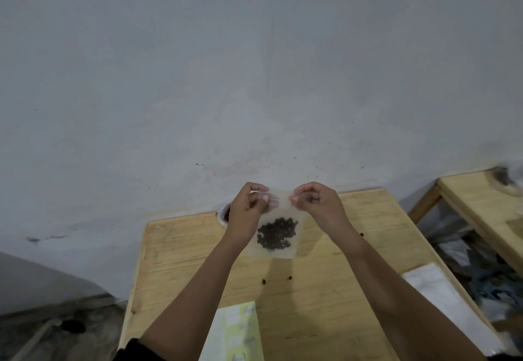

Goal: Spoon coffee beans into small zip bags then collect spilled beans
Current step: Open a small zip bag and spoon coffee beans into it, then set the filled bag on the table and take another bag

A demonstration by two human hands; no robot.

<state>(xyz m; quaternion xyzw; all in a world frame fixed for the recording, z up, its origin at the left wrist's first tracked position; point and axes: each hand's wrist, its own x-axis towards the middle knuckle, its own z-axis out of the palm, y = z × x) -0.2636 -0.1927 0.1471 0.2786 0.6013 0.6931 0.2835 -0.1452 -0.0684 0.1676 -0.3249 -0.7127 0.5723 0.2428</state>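
A small clear zip bag (278, 219) hangs upright above the wooden table (175, 250), its lower half filled with dark coffee beans (276, 233). My left hand (247, 213) pinches the bag's top edge at the left, and my right hand (317, 205) pinches it at the right. Both hold the bag in the air near the table's far edge. Three loose beans lie on the wood: two (277, 279) below the bag and one (361, 234) to the right of my right forearm. A white cup with beans (225, 213) stands behind my left hand, mostly hidden.
A green-and-white packet (237, 332) lies at the table's near edge. A pile of clear bags (441, 295) rests at the right edge. A second wooden table (481, 207) stands to the right with clutter under it. A grey wall rises right behind the table.
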